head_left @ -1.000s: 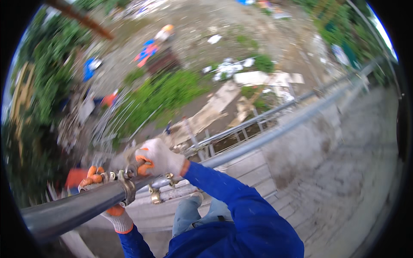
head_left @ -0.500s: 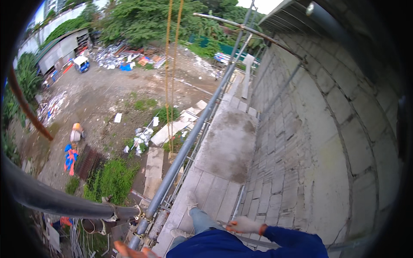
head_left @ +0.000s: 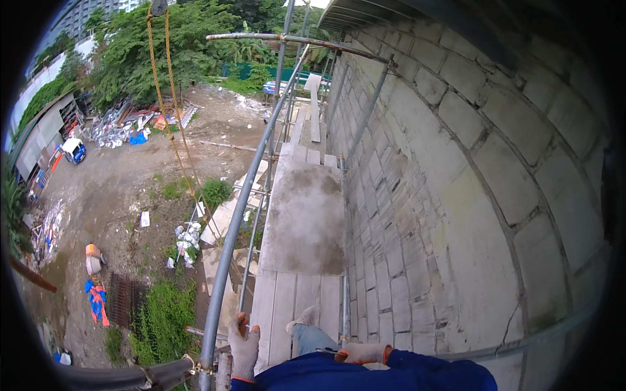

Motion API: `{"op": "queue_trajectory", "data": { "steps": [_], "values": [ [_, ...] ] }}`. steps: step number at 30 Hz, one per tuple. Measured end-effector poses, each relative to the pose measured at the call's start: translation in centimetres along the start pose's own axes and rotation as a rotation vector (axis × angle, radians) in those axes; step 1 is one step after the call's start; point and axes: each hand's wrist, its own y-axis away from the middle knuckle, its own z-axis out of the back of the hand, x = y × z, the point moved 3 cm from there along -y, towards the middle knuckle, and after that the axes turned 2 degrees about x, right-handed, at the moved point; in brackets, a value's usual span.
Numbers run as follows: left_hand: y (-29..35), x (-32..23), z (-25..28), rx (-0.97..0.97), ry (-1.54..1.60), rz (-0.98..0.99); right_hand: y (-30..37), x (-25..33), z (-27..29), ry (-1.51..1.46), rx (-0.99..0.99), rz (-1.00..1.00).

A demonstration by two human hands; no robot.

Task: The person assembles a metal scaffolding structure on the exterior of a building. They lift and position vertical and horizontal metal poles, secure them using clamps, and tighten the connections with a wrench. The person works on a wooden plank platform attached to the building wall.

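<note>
My left hand [head_left: 244,350], in a pale glove with bare orange-lit fingertips, is raised beside the grey scaffold pipe [head_left: 229,251]. Its thumb stands apart from the fingers, and nothing shows in it. Close to my waist, my right hand [head_left: 365,352] is gloved the same way, with the fingers curled in. Whatever it may hold is hidden. Below me, one shoe [head_left: 304,317] rests on the plank walkway [head_left: 285,293]. A grey, cement-stained board [head_left: 306,218] lies across the planks ahead.
A concrete block wall [head_left: 417,215] rises along the right. Scaffold pipes line the left, where the drop shows. Two orange ropes [head_left: 173,124] hang outside them. Far below are a mixer [head_left: 93,259], a small blue-and-white vehicle [head_left: 74,150] and scrap piles [head_left: 117,127]. A narrow plank [head_left: 315,117] lies farther along.
My view has swung right, so the walkway now runs more nearly straight ahead. The left hand has risen from the lower edge to beside the pipe. My right hand stays near my waist.
</note>
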Motion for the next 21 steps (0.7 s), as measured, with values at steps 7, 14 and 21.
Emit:
{"op": "queue_trajectory", "data": {
  "steps": [7,14,21],
  "values": [
    [-11.6,2.0,-6.0,0.097,-0.078,0.165,-0.2,0.8,11.5,0.051,-0.221,-0.044],
    [-22.6,-0.4,-14.3,-0.027,-0.107,0.131,2.7,-3.2,27.1,-0.658,-0.641,-0.109],
    [-30.4,-2.4,-23.6,0.054,-0.118,0.272,3.8,1.7,41.9,-0.597,-0.705,-0.18]
  ]
}}
